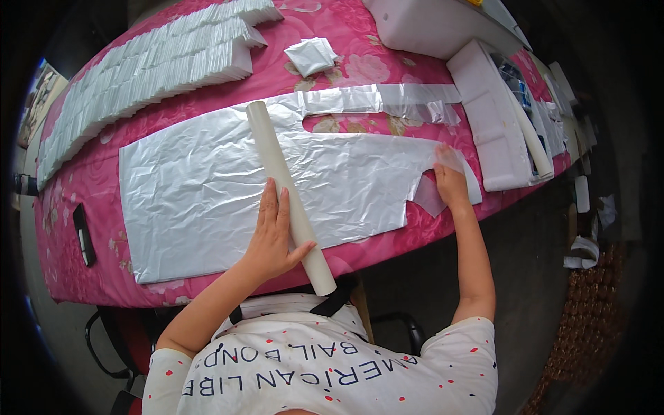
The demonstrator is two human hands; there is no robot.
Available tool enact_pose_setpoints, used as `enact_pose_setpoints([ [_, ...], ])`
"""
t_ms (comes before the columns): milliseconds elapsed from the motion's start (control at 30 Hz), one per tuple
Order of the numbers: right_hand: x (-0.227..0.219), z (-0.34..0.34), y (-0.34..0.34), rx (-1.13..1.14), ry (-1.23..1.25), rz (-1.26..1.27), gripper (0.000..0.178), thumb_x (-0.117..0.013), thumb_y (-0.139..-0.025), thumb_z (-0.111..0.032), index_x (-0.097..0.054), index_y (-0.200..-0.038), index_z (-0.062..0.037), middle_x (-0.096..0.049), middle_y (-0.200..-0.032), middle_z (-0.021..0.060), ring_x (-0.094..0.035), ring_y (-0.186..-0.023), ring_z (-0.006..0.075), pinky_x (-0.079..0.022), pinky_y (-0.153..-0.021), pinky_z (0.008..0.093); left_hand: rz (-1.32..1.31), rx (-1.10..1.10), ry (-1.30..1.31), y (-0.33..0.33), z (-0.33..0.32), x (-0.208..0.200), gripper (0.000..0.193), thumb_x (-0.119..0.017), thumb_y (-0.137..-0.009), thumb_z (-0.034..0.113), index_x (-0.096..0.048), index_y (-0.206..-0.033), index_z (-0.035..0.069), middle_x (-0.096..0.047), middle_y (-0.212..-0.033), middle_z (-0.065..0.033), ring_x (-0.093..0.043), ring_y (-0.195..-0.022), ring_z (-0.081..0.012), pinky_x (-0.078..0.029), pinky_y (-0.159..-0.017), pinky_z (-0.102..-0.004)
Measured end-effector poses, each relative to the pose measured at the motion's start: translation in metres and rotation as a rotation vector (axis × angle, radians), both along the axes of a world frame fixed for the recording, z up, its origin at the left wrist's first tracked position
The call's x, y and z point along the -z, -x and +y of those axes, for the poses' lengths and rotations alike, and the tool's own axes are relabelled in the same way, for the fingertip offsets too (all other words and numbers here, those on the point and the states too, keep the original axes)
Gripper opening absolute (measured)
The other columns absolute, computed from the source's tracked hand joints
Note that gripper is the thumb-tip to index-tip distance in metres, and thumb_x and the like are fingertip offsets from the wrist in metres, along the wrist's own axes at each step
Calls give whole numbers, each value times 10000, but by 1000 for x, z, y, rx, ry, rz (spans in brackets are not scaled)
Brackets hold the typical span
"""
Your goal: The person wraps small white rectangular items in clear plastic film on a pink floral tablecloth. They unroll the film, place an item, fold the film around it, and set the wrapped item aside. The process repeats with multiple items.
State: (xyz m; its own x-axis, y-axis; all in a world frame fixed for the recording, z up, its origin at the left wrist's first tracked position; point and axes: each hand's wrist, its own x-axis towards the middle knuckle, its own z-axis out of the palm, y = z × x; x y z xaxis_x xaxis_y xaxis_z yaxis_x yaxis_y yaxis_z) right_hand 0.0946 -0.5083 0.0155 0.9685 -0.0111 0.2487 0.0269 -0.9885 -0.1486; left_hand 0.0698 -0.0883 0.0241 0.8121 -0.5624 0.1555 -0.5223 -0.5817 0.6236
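A thin white plastic film sheet [200, 187] with cut-outs and long strips at its right end lies spread and wrinkled across the table. Slanting over it is a pale smooth tube [282, 166], its near end jutting past the table edge. My left hand [271, 235] lies against this tube with fingers stretched out and the thumb across it. At the sheet's right end, my right hand [450, 177] has its fingers closed on the film near a cut-out. Its fingertips are partly veiled by the translucent film.
Rows of folded white film packets [159, 69] cover the far left. A small folded stack [310, 57] lies at the back. To the right stands a white foam box [492, 131] with items inside; another white box [422, 28] is behind. A dark object [83, 235] lies at left.
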Motion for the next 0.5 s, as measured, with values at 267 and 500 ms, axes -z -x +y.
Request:
enact_pose_setpoints([
  [267,-8,1,-1,120,119,-224,127,-632,-743,-138,-607,-835,-54,-651,-936,78,-590,-904,262,-386,-932,371,22,13,-26,2,-8,-3,975,-642,-751,417,-80,-1407,-36,13,-1442,-318,-22,-1349,-454,-119,-1089,-473],
  [500,-51,27,2,285,-118,-84,149,-648,-713,-127,-550,-788,-43,-624,-779,61,-604,-722,223,-462,-720,339,11,34,-20,3,-8,-4,973,-651,-742,411,-92,-1410,-22,6,-1440,-319,-44,-1340,-469,-130,-1086,-475],
])
